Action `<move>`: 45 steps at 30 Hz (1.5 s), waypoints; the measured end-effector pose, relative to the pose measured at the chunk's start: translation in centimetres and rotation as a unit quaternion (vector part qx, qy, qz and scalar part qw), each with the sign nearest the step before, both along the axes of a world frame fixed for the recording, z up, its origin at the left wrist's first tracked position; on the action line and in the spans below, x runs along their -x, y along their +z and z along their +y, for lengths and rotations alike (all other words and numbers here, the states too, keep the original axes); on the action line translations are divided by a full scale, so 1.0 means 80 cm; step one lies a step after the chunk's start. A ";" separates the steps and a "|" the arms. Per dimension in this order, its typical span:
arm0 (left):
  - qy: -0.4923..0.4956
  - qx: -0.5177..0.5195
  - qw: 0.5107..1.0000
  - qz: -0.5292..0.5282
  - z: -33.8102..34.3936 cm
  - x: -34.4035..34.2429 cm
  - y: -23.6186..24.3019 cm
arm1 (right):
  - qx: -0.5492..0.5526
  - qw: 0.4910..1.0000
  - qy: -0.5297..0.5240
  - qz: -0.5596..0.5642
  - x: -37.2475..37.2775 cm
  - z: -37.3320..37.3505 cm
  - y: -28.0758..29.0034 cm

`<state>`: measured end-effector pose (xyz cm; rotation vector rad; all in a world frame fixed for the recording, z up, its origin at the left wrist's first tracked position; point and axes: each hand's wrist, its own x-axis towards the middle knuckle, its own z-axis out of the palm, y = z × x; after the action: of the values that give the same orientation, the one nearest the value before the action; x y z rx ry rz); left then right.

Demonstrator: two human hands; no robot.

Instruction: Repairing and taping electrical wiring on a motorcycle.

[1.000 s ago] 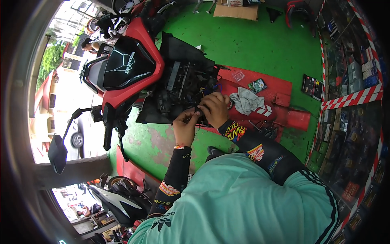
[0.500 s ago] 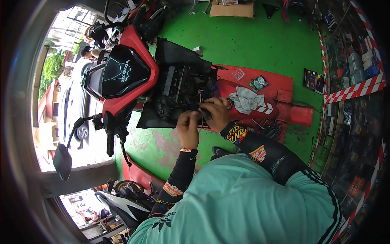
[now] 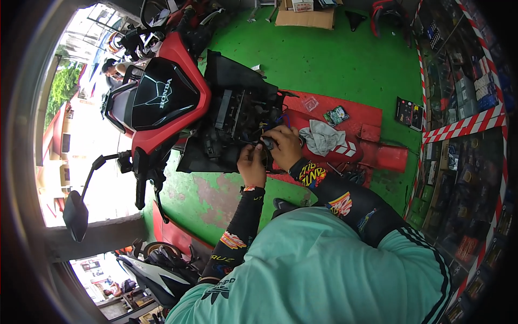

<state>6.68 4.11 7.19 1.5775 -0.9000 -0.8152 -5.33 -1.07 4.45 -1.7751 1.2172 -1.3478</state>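
Note:
Both my hands are close together over the opened body of a red and black scooter [image 3: 186, 75]. Between the thumb and fingers of my right hand [image 3: 288, 148] is a small black part [image 3: 267, 143], its exact kind unclear. My left hand [image 3: 252, 166] is pinched closed just left of it, fingertips near the same part; what they hold is too small to make out. Thin wires show around the fingers. Beyond them lies the scooter's bare black inner section [image 3: 229, 116]. A grey rag [image 3: 322, 136] lies on the red part right of my right hand.
A red platform [image 3: 361, 110] on the green floor bears a small printed packet [image 3: 336, 115] and a clear plastic bag [image 3: 310, 103]. A cardboard box [image 3: 305, 19] sits at the far side. Glass display shelves [image 3: 458, 162] line the right. Another scooter [image 3: 156, 275] stands lower left.
My left hand has moved up and slightly right, bringing its fingertips close to the black part. My right hand has shifted slightly left. The whole view has shifted a little.

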 end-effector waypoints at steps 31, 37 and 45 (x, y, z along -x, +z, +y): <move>0.000 0.039 0.995 -0.088 0.001 -0.015 0.000 | 0.062 0.995 0.064 0.054 0.002 0.009 0.001; -0.046 0.018 0.998 -0.029 0.002 -0.024 -0.002 | 0.027 0.994 0.078 0.074 0.001 -0.001 0.005; -0.129 -0.021 0.970 -0.204 -0.001 -0.037 0.026 | -0.017 0.989 0.128 0.071 0.001 -0.007 0.013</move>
<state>9.60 4.03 9.24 1.7202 -1.4156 -0.7015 -5.42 -1.65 5.48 -1.9550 1.0345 -1.0648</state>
